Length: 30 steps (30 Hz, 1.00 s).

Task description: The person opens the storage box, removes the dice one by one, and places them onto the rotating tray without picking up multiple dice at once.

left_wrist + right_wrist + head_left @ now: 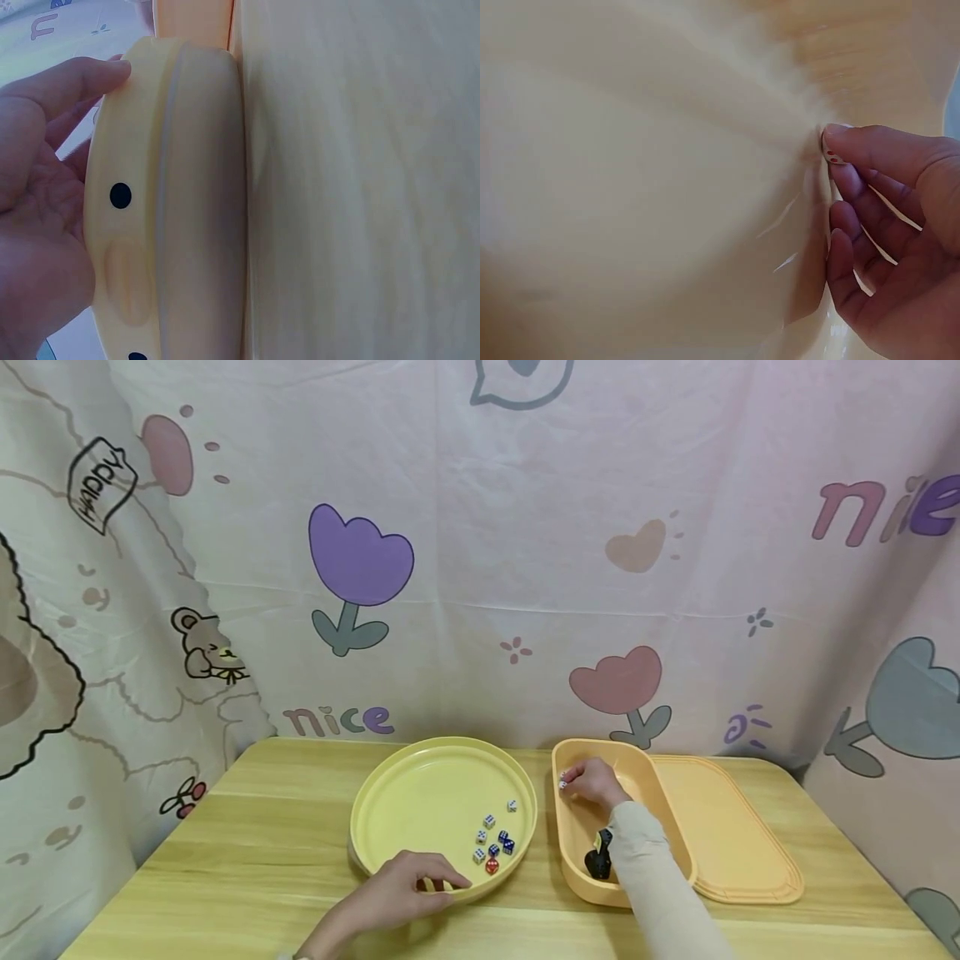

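In the head view my left hand [408, 887] is at the near edge of a round yellow tray [405, 793]. The left wrist view shows its thumb against the outer side wall [139, 150], with the fingers over the rim. Several dice lie toward the tray's right side: white dice [489, 820], dark blue dice [508, 846] and one red die [492, 866]. My right hand [596, 782] reaches into the orange box [579, 827], close to its far left wall. Its thumb and index finger pinch a white die [832, 154] with red pips.
A black object [598, 862] with a yellow patch lies at the box's near end, partly behind the right sleeve [652, 860]. An orange lid [738, 835] lies flat to the right of the box. A printed curtain [465, 568] hangs behind the wooden table [247, 852].
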### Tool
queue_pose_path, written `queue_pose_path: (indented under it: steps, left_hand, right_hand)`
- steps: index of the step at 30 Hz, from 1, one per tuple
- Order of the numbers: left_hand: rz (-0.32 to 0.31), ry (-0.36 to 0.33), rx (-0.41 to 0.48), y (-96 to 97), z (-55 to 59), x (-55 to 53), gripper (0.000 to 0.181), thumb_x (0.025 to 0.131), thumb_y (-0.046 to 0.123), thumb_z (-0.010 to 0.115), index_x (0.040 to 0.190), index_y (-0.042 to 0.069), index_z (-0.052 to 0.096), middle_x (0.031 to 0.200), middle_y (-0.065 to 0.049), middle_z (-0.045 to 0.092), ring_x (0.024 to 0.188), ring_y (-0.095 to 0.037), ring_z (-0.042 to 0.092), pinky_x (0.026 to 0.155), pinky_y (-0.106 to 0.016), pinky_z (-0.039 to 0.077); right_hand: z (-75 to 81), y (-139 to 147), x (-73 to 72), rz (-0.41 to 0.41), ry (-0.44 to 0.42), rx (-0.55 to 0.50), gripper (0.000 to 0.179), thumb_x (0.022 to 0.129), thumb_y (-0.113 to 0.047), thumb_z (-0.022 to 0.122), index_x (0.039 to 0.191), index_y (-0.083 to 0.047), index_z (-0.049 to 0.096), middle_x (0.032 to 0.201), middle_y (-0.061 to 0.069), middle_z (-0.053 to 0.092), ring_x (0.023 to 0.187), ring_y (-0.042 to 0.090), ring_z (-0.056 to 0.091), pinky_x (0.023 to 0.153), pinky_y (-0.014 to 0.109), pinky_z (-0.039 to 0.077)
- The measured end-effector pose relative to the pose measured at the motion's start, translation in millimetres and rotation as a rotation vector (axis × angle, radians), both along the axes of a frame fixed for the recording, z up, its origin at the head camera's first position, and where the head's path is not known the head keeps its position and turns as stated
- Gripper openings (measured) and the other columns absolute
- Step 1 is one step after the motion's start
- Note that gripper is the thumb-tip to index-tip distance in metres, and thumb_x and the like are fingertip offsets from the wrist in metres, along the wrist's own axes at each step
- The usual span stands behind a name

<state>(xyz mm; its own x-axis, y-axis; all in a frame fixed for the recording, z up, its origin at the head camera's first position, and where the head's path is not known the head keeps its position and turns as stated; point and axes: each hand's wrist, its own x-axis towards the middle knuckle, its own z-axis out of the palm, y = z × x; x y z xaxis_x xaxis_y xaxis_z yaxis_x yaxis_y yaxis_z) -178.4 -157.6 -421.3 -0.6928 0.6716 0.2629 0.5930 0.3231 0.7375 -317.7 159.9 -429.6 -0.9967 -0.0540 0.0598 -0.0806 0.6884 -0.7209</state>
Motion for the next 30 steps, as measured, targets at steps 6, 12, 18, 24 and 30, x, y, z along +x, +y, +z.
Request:
queue_pose_path:
  steps: [6,12,18,24,30]
  left_hand:
    - [0.001,-0.019,-0.003,-1.2,-0.8,0.0,0.017,0.085,0.014,0.063,0.100,0.015,0.070,0.092,0.011,0.063,0.074,0.000,0.049,0.060,-0.020,0.043]
    - [-0.013,-0.033,0.009,0.2,-2.3,-0.2,0.017,0.084,0.012,0.062,0.100,0.012,0.070,0.092,0.008,0.064,0.074,0.000,0.049,0.060,-0.021,0.043]
    - [-0.003,-0.034,-0.005,-0.2,-3.1,-0.6,0.017,0.084,0.011,0.063,0.100,0.012,0.070,0.092,0.008,0.064,0.074,0.000,0.049,0.060,-0.021,0.043]
    - [0.003,-0.050,-0.018,-1.0,-2.5,-1.6,0.018,0.084,0.011,0.062,0.100,0.011,0.070,0.093,0.007,0.064,0.075,0.000,0.050,0.061,-0.021,0.044]
    - [-0.016,-0.010,-0.005,-0.2,-1.1,-1.9,0.018,0.084,0.013,0.063,0.100,0.012,0.070,0.093,0.008,0.064,0.076,0.000,0.050,0.061,-0.021,0.044]
  right_hand:
    - [-1.0,-1,1.6,0.020,0.012,-0.009,0.010,0.064,0.003,0.072,0.073,0.003,0.068,0.066,0.002,0.062,0.060,0.011,0.050,0.056,0.022,0.041]
    - [-3.5,3,-0.7,0.037,-0.013,0.032,0.010,0.065,0.003,0.072,0.074,0.000,0.068,0.066,0.000,0.060,0.059,0.012,0.049,0.055,0.023,0.041]
    - [7.6,11,1.2,0.105,-0.045,-0.019,0.011,0.068,0.005,0.069,0.078,0.003,0.067,0.068,0.003,0.060,0.056,0.014,0.052,0.052,0.028,0.046]
    - [23.8,24,-1.2,0.266,0.059,-0.037,0.008,0.071,-0.005,0.071,0.077,-0.002,0.068,0.071,0.001,0.063,0.063,0.012,0.053,0.056,0.027,0.044]
    - [45.3,27,7.6,0.315,0.129,-0.094,0.009,0.072,-0.008,0.070,0.079,-0.004,0.066,0.073,0.002,0.060,0.068,0.014,0.053,0.060,0.028,0.044]
